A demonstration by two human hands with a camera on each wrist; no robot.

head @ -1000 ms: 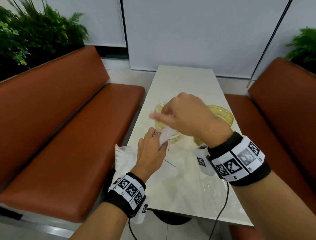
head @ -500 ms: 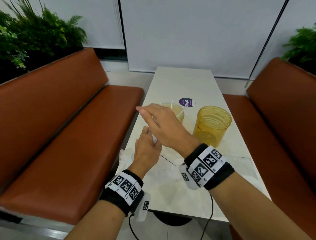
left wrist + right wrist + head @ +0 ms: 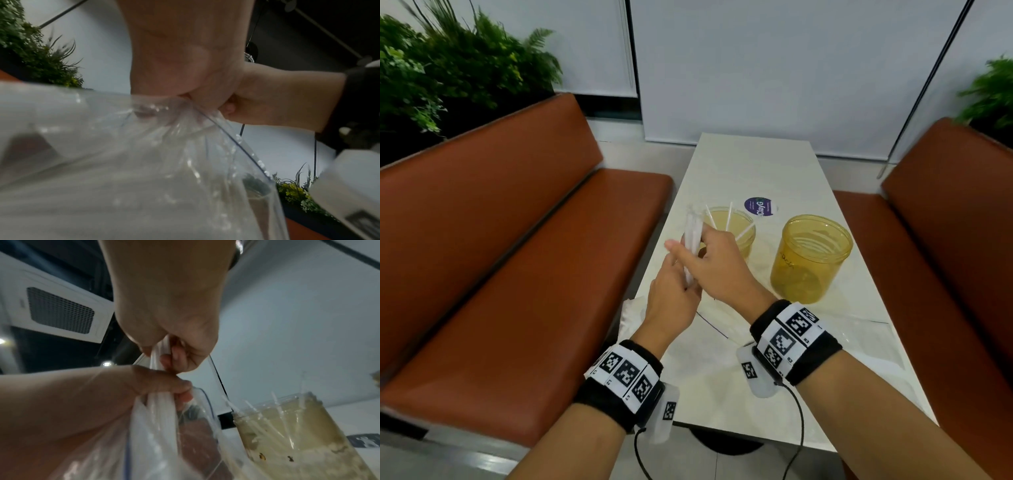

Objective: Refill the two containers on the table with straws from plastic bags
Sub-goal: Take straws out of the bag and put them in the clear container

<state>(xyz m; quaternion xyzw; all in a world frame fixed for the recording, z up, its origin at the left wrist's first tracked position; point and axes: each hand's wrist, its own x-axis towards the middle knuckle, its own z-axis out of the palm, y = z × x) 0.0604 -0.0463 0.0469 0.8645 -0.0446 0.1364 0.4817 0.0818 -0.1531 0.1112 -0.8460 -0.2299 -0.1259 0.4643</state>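
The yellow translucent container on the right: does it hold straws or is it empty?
Empty of straws: the yellow translucent container on the right shows only bare walls inside.

**Straws, bags and containers: current state**

A bundle of white wrapped straws [image 3: 692, 240] stands near-upright above the bench's [image 3: 756, 164] left edge, its lower end inside a clear plastic bag [image 3: 156, 170] with a dark zip line along its mouth. The left container [image 3: 736, 229], translucent yellow and open-topped, holds a few straws leaning against its rim. The right container [image 3: 810, 257], same type, stands upright beside it, apart. A second clear bag [image 3: 859, 339] lies flat on the bench nearer the person.
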